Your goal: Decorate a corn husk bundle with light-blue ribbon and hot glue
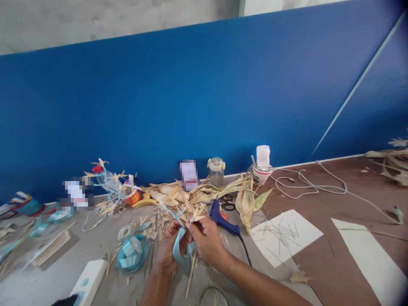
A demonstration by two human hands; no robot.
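Note:
A light-blue ribbon [178,250] hangs in a loop between my two hands, above the middle of the cluttered table. My left hand [170,244] is closed around it, with a thin blue strand rising above the fingers. My right hand [208,241] meets the left and pinches the ribbon; its fingertips are partly hidden. A pale corn husk piece [197,213] shows just above the right fingers, and I cannot tell whether it is held. To the right lies a blue glue gun [219,217]. Left of my hands sits a roll of blue ribbon [132,254].
Dried corn husks [168,193] line the blue partition [178,106]. Black-handled scissors [228,203], a lidded jar [216,172] and a paper cup [262,173] stand behind. Thin sticks lie on white paper [306,225]. A white power strip [91,280] and white cable [318,187] are nearby.

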